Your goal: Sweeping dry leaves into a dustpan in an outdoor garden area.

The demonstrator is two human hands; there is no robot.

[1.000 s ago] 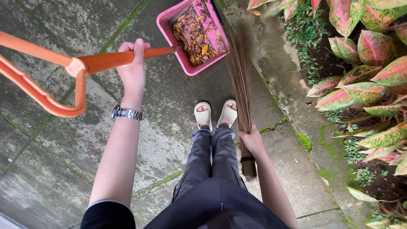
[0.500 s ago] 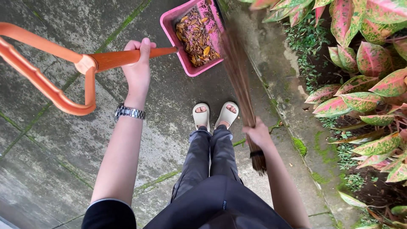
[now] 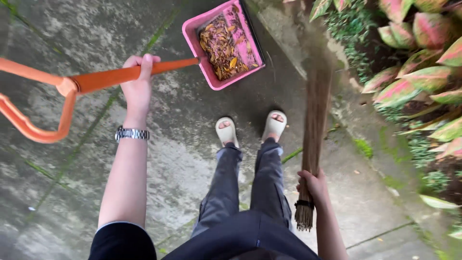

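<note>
My left hand [image 3: 138,82] grips the long orange handle [image 3: 103,78] of a pink dustpan [image 3: 192,32], which rests on the concrete ahead of my feet and holds dry brown leaves [image 3: 222,43]. A metal watch sits on that wrist. My right hand [image 3: 314,185] holds a brown stick broom [image 3: 315,120] near its bound end. The bristles point forward to the right of the dustpan, blurred and apart from it.
I stand on mossy grey concrete [image 3: 183,144] in pale slide sandals [image 3: 250,129] and dark trousers. A bed of pink-and-green leafy plants [image 3: 423,72] runs along the right edge, behind a low concrete kerb [image 3: 346,115].
The broom has swung from in front of the dustpan out to the right, and my right hand dropped lower. My feet stepped apart. The dustpan stays put with its leaves.
</note>
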